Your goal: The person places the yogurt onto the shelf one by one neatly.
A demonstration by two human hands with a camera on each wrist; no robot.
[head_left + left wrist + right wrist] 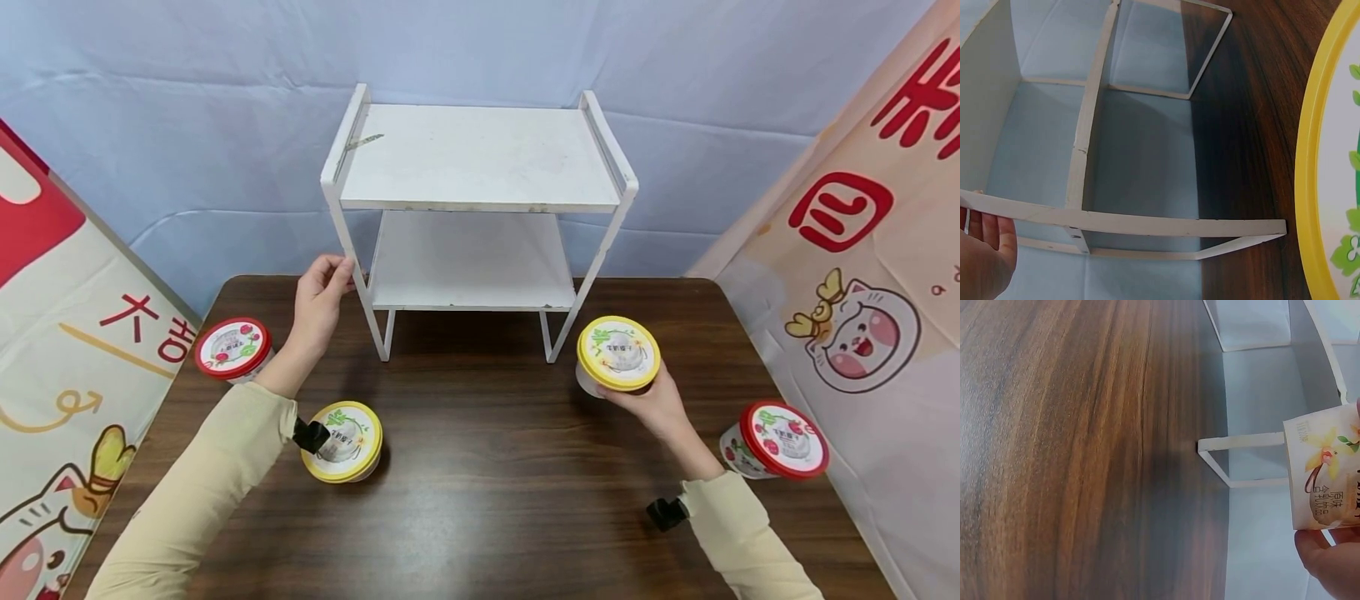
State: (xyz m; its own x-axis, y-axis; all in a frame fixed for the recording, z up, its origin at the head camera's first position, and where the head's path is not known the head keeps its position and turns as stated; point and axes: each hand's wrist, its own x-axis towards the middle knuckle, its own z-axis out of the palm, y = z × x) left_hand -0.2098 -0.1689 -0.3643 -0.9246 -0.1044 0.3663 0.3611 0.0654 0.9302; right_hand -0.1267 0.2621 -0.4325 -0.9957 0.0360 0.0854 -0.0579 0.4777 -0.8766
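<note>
My right hand [652, 400] grips a paper tub with a yellow lid [618, 354] near the right front of the white two-tier shelf [480, 154]. In the right wrist view the tub's printed side [1325, 469] shows a vanilla flower, and it is held above the table. My left hand [318, 304] holds the shelf's left front leg, its fingers [991, 231] passing behind the upright. Another yellow-lidded tub [348, 437] stands on the table below the left wrist, partly covered by the wrist camera.
A red-lidded tub [236, 348] stands at the table's left edge, beside the left forearm. Another red-lidded tub [783, 437] is at the right edge, by the right forearm. A pale blue cloth [697, 100] hangs behind the shelf; printed banners flank the dark wooden table [487, 500].
</note>
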